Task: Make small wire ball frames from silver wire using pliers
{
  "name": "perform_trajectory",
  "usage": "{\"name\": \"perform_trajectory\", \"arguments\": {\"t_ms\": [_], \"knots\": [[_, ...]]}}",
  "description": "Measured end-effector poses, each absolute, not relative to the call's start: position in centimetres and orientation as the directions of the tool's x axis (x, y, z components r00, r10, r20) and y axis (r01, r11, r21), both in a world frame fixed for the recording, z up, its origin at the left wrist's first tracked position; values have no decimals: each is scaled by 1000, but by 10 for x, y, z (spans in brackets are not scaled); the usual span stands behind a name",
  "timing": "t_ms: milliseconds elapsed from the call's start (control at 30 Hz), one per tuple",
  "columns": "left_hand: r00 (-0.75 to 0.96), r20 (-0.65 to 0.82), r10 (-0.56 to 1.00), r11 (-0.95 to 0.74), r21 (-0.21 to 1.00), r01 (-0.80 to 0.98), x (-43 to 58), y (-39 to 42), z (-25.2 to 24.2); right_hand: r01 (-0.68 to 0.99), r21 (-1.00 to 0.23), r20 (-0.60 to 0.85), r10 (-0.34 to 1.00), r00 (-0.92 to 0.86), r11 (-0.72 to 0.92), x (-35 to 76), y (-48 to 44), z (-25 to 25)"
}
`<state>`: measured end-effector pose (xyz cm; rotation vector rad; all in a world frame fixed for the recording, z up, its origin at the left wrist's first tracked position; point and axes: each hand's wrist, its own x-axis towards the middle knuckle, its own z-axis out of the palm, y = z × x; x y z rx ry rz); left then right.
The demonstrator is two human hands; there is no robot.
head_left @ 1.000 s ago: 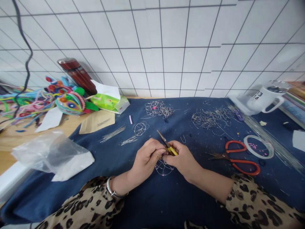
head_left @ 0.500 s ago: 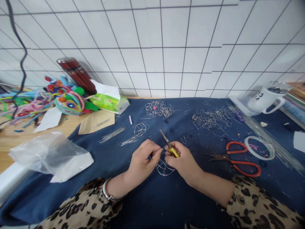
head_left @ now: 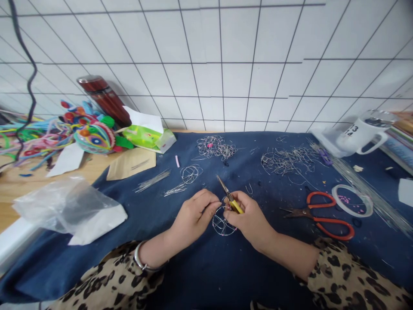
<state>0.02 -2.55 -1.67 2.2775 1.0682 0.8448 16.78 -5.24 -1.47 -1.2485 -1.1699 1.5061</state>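
Drawn slightly away from the right hand (head_left: 250, 217) since a second ago, the left hand (head_left: 195, 215) pinches thin strand at the edge of a round, openwork wire piece (head_left: 223, 224), dotted with pink beads, between the hands. Right fingers curl round slim metal pliers (head_left: 236, 206) with smooth yellow grips. Beyond, springy tangled wire (head_left: 288, 160) lies on soft navy cloth (head_left: 193, 275).

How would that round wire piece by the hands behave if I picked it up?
The wire piece would probably feel light, being thin strands around open gaps. Its curved loops suggest it should hold its shape under a soft touch, though strands this fine might bend if squeezed.
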Motion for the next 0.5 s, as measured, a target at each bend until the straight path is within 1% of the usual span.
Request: {"name": "perform_trajectory", "arguments": {"t_ms": [67, 167, 400, 500], "knots": [[501, 310, 808, -563, 655, 504, 0, -26, -18, -51, -973, -213, 964, -160, -223, 168, -52, -16], [540, 302, 786, -590, 628, 507, -1, -26, -18, -64, -973, -208, 965, -157, -220, 169, -52, -18], [582, 269, 767, -630, 485, 607, -2, -28, -13, -99, -974, -187, 969, -162, -204, 168, -52, -21], [601, 278, 750, -656, 431, 619, -3, -28, -11, -103, -975, -177, 970, -169, -196, 167, -52, -21]]}}
